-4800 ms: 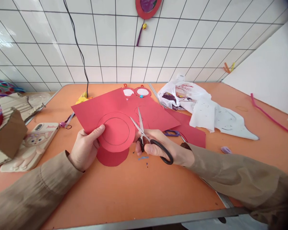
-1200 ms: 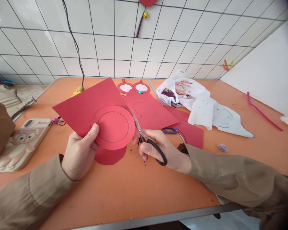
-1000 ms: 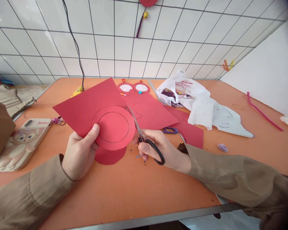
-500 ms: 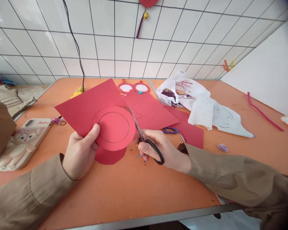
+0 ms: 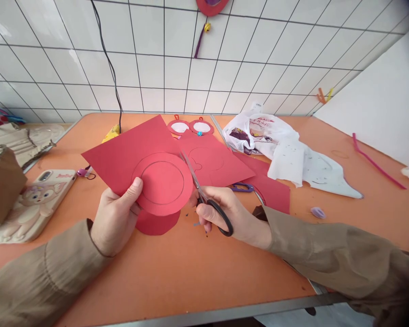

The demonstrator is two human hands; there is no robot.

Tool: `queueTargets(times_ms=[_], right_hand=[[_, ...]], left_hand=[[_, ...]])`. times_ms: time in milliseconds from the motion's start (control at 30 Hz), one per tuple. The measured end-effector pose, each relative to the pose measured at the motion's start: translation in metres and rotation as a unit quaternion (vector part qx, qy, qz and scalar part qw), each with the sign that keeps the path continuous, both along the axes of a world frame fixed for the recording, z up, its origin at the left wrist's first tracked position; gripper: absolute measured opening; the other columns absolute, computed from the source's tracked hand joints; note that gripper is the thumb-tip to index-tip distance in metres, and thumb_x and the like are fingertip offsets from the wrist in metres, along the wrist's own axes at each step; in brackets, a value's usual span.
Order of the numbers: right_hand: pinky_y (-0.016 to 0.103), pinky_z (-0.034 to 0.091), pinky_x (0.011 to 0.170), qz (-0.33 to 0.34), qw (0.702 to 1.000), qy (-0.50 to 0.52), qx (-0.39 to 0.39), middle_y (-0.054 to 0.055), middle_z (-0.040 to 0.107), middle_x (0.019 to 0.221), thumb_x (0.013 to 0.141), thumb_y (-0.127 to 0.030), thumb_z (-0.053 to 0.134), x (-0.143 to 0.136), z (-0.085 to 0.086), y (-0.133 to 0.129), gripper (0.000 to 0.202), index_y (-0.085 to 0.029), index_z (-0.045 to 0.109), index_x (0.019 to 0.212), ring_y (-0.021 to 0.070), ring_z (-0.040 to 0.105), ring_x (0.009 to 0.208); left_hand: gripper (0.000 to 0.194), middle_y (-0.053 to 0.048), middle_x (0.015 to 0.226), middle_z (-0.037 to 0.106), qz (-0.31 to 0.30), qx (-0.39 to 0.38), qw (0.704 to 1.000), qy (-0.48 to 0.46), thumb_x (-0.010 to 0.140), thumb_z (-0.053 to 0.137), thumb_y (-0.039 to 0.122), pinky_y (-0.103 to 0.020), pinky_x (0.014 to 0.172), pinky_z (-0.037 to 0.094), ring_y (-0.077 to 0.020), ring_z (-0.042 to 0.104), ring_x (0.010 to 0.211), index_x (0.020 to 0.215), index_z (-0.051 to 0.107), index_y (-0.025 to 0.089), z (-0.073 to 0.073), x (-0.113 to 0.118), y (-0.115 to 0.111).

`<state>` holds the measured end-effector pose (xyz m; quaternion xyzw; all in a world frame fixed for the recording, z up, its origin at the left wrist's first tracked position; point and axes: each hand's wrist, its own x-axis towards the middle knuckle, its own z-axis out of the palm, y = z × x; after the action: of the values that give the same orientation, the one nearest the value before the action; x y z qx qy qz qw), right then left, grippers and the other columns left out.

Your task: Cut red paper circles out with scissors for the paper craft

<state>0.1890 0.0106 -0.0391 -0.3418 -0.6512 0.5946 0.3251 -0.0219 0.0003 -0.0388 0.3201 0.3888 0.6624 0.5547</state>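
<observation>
My left hand [image 5: 117, 215] pinches a sheet of red paper [image 5: 132, 145], thumb on top and fingers beneath. Two rings are drawn on it, one inside the other, and its right and lower edge is cut round along the outer line. My right hand [image 5: 224, 213] is closed on black-handled scissors [image 5: 219, 215]. Their blades point up and away, parted a little at the right edge of the round part. Below the held sheet lies a rounded piece of red paper [image 5: 158, 222]. Another red sheet [image 5: 209, 159] with drawn outlines lies behind the scissors.
Purple-handled scissors [image 5: 242, 187] lie partly under red paper. A white plastic bag [image 5: 262, 129] stands at the back right, near a pink pipe cleaner [image 5: 377, 160]. Two red rings with white centres [image 5: 201, 127] lie at the back. At left are a phone [image 5: 37, 200] and cardboard [image 5: 7, 181].
The view has tilted up slightly, so more of the red hanging piece on the wall shows. The held paper has shifted slightly to the right; hands and scissors keep nearly the same pose.
</observation>
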Motion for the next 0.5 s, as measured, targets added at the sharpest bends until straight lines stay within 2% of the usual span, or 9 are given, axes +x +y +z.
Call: queueTargets(times_ms=[500], right_hand=[[0.019, 0.042, 0.042, -0.004, 1.000, -0.013, -0.016, -0.004, 0.050, 0.058, 0.077, -0.054, 0.068, 0.0008, -0.0030, 0.0000, 0.042, -0.015, 0.053, 0.079, 0.0082, 0.053, 0.045]], left_hand=[[0.029, -0.005, 0.113, 0.074, 0.009, 0.004, 1.000, 0.002, 0.078, 0.074, 0.024, -0.033, 0.101, 0.050, -0.0278, 0.049, 0.129, 0.107, 0.073, 0.022, 0.0003, -0.0015, 0.0031]])
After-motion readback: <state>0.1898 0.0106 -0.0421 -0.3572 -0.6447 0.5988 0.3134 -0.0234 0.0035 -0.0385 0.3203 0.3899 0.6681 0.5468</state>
